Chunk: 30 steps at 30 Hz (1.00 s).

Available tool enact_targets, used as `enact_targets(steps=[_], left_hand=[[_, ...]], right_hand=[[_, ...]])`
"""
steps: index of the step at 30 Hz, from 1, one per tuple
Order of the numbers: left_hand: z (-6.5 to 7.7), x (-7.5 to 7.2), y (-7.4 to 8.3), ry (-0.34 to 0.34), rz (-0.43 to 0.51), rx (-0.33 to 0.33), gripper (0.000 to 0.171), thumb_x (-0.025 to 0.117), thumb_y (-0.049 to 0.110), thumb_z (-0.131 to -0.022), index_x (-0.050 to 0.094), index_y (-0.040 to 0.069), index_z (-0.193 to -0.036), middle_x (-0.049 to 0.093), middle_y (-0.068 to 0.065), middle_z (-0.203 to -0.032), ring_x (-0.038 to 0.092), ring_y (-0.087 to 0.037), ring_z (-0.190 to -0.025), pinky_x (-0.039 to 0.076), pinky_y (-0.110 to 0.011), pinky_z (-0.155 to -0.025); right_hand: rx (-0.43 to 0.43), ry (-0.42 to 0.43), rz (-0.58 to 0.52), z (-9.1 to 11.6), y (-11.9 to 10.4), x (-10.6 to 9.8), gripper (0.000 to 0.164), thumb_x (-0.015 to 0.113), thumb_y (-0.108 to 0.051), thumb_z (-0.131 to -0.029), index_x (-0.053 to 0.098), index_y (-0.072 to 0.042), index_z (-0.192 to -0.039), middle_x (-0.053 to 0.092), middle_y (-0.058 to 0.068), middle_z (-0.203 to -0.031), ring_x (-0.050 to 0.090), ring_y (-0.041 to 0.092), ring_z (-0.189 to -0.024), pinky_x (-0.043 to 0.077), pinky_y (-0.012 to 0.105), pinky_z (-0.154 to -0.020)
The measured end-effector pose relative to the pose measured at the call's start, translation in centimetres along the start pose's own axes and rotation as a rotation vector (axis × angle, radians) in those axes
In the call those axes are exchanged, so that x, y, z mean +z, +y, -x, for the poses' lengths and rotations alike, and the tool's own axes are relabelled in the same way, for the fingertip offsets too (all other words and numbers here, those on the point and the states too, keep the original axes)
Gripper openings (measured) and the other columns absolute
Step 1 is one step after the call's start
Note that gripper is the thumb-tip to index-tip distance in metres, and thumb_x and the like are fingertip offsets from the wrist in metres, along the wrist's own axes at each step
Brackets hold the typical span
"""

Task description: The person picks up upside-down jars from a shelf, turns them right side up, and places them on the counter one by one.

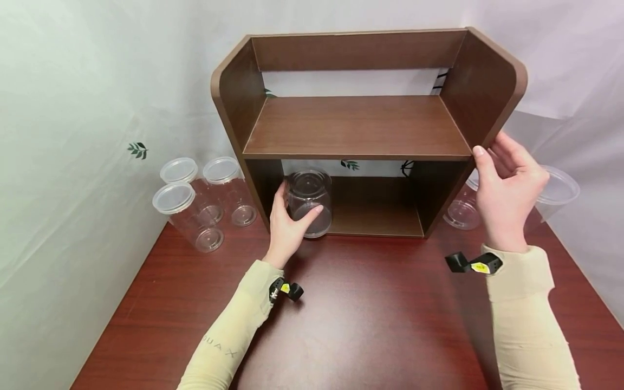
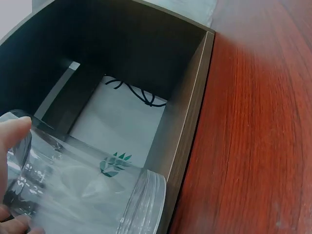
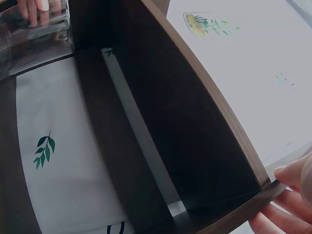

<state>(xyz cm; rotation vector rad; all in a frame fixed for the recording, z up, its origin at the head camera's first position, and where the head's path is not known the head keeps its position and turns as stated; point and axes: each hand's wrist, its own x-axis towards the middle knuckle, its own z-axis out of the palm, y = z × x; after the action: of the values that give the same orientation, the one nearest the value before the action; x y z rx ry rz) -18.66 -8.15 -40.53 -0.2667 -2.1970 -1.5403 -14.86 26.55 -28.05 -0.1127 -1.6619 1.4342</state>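
A clear plastic jar (image 1: 312,208) is at the left end of the lower compartment of a brown wooden shelf (image 1: 356,127), at its front edge. My left hand (image 1: 287,230) grips this jar from the left, with the thumb across its front and the fingers round its far side. In the left wrist view the jar (image 2: 92,185) has its ribbed rim end at the shelf floor. At the shelf's right side, my right hand (image 1: 509,187) pinches the front edge of the side panel, thumb in front. The right wrist view shows its fingers (image 3: 278,222) on that edge.
Left of the shelf, several clear jars (image 1: 221,187) with whitish lids stand on the red-brown table (image 1: 370,314). More clear containers (image 1: 558,187) stand to its right, partly behind my right hand. A pale cloth backdrop (image 1: 97,97) hangs behind.
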Motion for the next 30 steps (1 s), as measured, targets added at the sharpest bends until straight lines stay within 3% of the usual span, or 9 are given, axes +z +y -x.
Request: enact_targets(steps=[6, 13, 19, 26, 30], left_hand=[[0.4, -0.2, 0.3, 0.014, 0.042, 0.033, 0.093, 0.090, 0.032, -0.079, 0.039, 0.007, -0.152, 0.049, -0.004, -0.146, 0.048, -0.015, -0.131, 0.042, -0.033, -0.109], [1.9, -1.1, 1.5, 0.005, 0.107, 0.040, 0.091, 0.090, 0.030, -0.079, 0.040, 0.015, -0.152, 0.050, 0.001, -0.146, 0.050, -0.014, -0.132, 0.042, -0.039, -0.110], [3.1, -1.4, 2.8, -0.021, 0.197, 0.070, 0.091, 0.091, 0.020, -0.078, 0.039, 0.014, -0.152, 0.049, -0.001, -0.147, 0.050, -0.016, -0.133, 0.044, -0.037, -0.109], [4.5, -1.7, 5.0, -0.070, 0.293, 0.057, 0.090, 0.090, 0.005, -0.076, 0.037, 0.005, -0.150, 0.049, -0.010, -0.145, 0.051, -0.022, -0.130, 0.044, -0.038, -0.108], [5.1, -1.7, 5.3, -0.096, 0.333, 0.060, 0.089, 0.090, 0.004, -0.075, 0.038, 0.007, -0.148, 0.051, -0.008, -0.143, 0.054, -0.022, -0.129, 0.046, -0.038, -0.107]], right_hand=[[0.014, -0.023, 0.040, 0.3, -0.4, -0.2, 0.035, 0.078, -0.005, -0.088, 0.076, -0.012, -0.121, 0.073, 0.009, -0.116, 0.071, 0.014, -0.102, 0.055, 0.024, -0.091], [0.057, -0.041, -0.012, 3.0, -2.7, -0.8, 0.051, 0.079, 0.000, -0.085, 0.067, -0.011, -0.132, 0.063, 0.008, -0.136, 0.064, 0.020, -0.120, 0.050, 0.028, -0.101], [-0.018, -0.040, -0.048, 5.2, -4.2, -1.0, 0.052, 0.078, 0.003, -0.083, 0.064, -0.006, -0.133, 0.061, 0.012, -0.137, 0.059, 0.023, -0.124, 0.044, 0.033, -0.109], [-0.143, -0.205, -0.020, 7.8, -4.5, -0.5, 0.050, 0.079, 0.004, -0.083, 0.064, 0.003, -0.131, 0.065, 0.019, -0.129, 0.062, 0.025, -0.119, 0.048, 0.031, -0.104], [-0.176, -0.351, 0.034, 8.6, -2.5, -0.4, 0.054, 0.081, 0.006, -0.082, 0.066, -0.003, -0.133, 0.067, 0.014, -0.128, 0.062, 0.024, -0.119, 0.047, 0.030, -0.103]])
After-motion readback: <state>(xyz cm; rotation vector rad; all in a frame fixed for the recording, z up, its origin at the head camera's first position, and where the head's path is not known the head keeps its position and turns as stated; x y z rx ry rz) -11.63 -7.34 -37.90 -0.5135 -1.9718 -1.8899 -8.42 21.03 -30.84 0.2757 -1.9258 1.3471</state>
